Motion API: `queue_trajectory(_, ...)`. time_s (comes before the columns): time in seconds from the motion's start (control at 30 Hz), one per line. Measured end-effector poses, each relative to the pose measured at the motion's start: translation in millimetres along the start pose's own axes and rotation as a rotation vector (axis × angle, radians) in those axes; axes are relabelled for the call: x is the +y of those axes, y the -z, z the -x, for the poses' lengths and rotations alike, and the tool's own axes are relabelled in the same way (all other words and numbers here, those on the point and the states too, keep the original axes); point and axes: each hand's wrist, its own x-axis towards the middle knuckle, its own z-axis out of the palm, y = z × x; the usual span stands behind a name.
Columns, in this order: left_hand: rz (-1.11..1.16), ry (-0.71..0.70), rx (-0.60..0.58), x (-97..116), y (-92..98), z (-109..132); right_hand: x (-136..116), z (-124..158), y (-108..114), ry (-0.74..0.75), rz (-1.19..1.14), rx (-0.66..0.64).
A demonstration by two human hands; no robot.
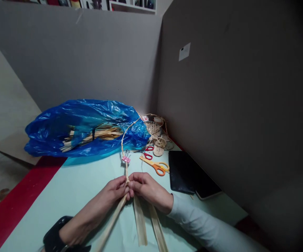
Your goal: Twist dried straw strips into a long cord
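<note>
My left hand and my right hand meet at the middle of the pale green table, fingers pinched together on a plaited straw cord. The cord runs up from my fingers in a long arc toward the blue bag. A pink binder clip is clamped on it just above my hands. Three flat straw strips trail from under my hands toward me. The left hand grips one strip, and the right lies over the other two.
A blue plastic bag full of straw strips lies at the back. Small woven straw shoes sit by the grey partition. Orange scissors, small red scissors and a black tablet lie right of my hands. A red edge borders the table's left.
</note>
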Motion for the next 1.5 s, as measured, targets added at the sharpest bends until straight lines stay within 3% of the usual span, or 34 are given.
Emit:
queue_trajectory(0.13,-0.014,0.021,0.017,-2.5,2.2,1.6,7.7,-3.4,-0.5,0.026,0.031,-0.011)
queue_trajectory(0.27,0.122,0.083,0.044,-6.9,0.9,-3.5,8.8,-3.0,0.0,0.041,0.23,0.074)
queue_trajectory(0.37,0.095,0.097,0.059,-9.7,-2.5,-6.4,3.1,1.9,-0.5,0.059,0.384,0.094)
queue_trajectory(0.63,-0.065,0.048,0.193,-8.8,-10.9,1.7,-12.5,12.2,-0.3,0.093,0.624,-0.015)
queue_trajectory(0.83,-0.115,0.056,0.248,-11.0,-8.9,3.7,-16.4,22.7,2.8,0.138,0.951,0.14)
queue_trajectory(1.0,-0.113,0.012,0.301,-16.5,-9.7,-0.5,-10.7,35.9,-10.4,0.209,1.051,0.25)
queue_trajectory(1.1,0.01,0.037,0.281,-17.3,-10.3,-0.2,-0.8,40.9,-25.6,0.284,1.099,0.231)
queue_trajectory(1.3,0.196,-0.067,0.176,-7.5,-4.4,6.0,10.6,43.5,-43.4,0.372,1.413,0.212)
queue_trajectory(1.4,0.228,-0.071,0.147,-3.7,0.8,6.8,-6.3,42.5,-31.0,0.44,1.309,0.158)
queue_trajectory(1.5,0.225,-0.092,0.159,-3.2,4.5,5.5,-28.8,34.1,-9.8,0.329,1.008,0.344)
